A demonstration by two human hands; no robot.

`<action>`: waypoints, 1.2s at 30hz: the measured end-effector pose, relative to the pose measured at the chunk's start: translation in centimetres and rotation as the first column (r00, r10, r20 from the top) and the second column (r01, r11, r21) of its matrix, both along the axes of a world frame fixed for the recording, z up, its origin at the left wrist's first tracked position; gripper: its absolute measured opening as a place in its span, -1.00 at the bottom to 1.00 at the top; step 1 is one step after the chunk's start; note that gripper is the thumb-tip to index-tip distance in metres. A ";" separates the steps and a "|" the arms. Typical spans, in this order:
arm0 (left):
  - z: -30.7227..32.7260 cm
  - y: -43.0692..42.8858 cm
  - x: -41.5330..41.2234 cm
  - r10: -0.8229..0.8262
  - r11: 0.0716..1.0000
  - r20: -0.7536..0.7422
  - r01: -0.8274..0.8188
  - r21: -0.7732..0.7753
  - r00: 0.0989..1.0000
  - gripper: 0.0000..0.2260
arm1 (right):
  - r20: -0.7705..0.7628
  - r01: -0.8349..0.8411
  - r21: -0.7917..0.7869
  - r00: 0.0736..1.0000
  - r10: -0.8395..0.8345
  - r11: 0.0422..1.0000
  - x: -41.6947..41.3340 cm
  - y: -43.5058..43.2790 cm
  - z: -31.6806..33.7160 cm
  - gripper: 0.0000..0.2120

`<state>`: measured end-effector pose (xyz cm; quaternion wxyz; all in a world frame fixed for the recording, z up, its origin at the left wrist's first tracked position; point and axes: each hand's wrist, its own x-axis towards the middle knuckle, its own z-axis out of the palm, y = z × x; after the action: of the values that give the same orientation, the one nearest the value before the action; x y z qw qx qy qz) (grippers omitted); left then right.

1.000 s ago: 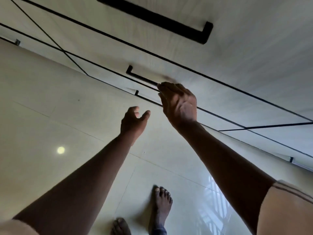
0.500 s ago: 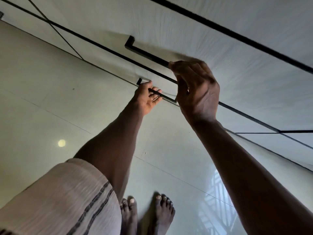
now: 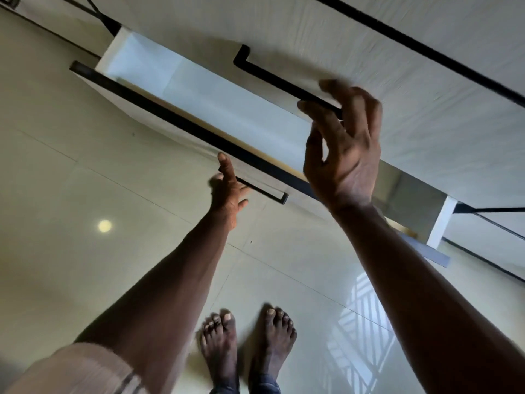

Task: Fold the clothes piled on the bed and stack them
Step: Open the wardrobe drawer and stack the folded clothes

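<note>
Needed a level pull on the handle (image 3: 264, 191) of the drawer (image 3: 199, 92), left hand (image 3: 227, 191) perhaps gripping it, right hand (image 3: 343, 149) splayed wide centre-right.

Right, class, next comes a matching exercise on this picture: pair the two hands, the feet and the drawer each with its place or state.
Things:
1 right hand
2 left hand
3 feet
4 drawer

Places or states:
a bare, on the floor
b open, pale inside
c at the upper handle
d by the lower handle

Pairs: 1-c, 2-d, 3-a, 4-b
</note>
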<state>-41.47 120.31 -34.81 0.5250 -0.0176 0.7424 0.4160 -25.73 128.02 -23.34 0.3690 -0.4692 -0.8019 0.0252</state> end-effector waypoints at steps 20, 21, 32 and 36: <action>6.0 -8.7 -6.4 -0.668 -0.012 -0.567 0.768 -0.640 -0.483 -0.38 | 0.390 0.264 -0.885 0.869 0.303 0.383 2.5 -13.9 -5.9 -0.28; 6.2 -10.2 -6.6 -0.675 -0.014 -0.564 0.773 -0.635 -0.476 -0.38 | 0.371 0.246 -0.894 0.874 0.313 0.374 2.4 -15.3 -6.0 -0.31; 6.3 -26.8 -8.2 -0.770 -0.042 -0.426 0.705 -0.708 -0.474 -0.39 | 0.309 0.154 -0.914 0.864 0.397 0.376 0.2 -32.1 -8.1 -0.36; 7.0 -31.3 -8.2 -0.797 -0.044 -0.374 0.664 -0.746 -0.474 -0.39 | 0.335 0.153 -0.908 0.825 0.455 0.391 -0.6 -36.1 -7.7 -0.37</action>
<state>-49.64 88.98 -27.80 0.2166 0.6827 0.6653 -0.2106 -26.36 91.89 -31.04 -0.1918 -0.4994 -0.7645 0.3598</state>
